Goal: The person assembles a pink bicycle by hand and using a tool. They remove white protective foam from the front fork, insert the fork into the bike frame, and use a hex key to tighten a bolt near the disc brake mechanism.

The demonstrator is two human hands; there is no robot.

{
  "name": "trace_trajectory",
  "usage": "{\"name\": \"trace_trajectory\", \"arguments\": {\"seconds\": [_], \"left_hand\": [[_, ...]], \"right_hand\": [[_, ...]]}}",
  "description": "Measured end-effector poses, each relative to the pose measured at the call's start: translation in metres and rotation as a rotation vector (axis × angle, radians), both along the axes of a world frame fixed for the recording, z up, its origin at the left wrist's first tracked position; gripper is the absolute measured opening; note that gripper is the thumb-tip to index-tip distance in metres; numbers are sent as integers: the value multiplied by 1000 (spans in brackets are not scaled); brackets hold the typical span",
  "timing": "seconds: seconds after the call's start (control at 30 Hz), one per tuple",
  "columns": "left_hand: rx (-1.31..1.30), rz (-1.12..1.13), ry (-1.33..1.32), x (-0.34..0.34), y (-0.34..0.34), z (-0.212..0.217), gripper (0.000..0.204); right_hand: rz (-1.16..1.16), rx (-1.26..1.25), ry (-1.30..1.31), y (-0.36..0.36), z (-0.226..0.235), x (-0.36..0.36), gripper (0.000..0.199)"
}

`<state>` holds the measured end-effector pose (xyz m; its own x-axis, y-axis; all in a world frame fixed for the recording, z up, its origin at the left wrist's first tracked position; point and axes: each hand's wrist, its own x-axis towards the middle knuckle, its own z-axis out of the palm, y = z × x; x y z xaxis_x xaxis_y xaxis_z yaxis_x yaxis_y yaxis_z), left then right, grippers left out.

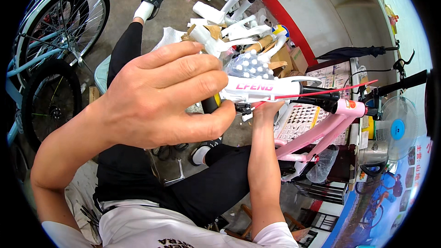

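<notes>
A white bicycle fork [262, 87] with pink lettering lies across the middle, its black end by the pink bicycle frame [317, 128]. My left hand [170, 92] is in front of the fork's left end, fingers bent and thumb below. A yellow-and-black piece [217, 100] shows between thumb and forefinger; what the fingertips grip is hidden. My right hand [268, 106] is under the fork, close to a small dark brake part [243, 109]; its fingers are hidden. A thin red cable [321, 94] runs from beside the right hand along the fork to the right.
Beyond my hands, white wrapping [209, 13], cardboard and bubble wrap are heaped on the floor. A bicycle wheel [59, 23] stands at left. On the floor between my legs lies a wrench [180, 169]. A fan [397, 128] and a black umbrella [353, 53] are at right.
</notes>
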<state>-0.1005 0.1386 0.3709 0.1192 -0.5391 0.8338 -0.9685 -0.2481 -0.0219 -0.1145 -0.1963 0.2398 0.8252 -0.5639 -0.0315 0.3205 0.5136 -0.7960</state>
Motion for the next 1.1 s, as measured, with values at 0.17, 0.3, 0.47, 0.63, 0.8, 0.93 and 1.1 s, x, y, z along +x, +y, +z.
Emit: {"name": "trace_trajectory", "arguments": {"seconds": [0.17, 0.3, 0.47, 0.63, 0.8, 0.93, 1.1], "left_hand": [[-16, 63, 23, -18, -5, -2, 16], [-59, 237, 364, -22, -4, -10, 14], [-201, 155, 1012, -29, -5, -13, 17], [-318, -515, 1987, -22, -7, -7, 35], [-520, -793, 1950, -29, -21, -40, 62], [-697, -976, 1789, -38, -30, -49, 82], [-991, -700, 1533, -39, -55, -64, 64]], "right_hand": [[62, 20, -20, -7, -10, 2, 71], [62, 150, -36, 3, 0, 5, 59], [-10, 92, 68, 10, 9, 2, 63], [96, 106, -36, 0, 2, 2, 63], [52, 55, -56, -5, -4, 7, 50], [-75, 120, -10, 3, 1, 4, 46], [38, 82, -53, -10, -10, 4, 54]]}}
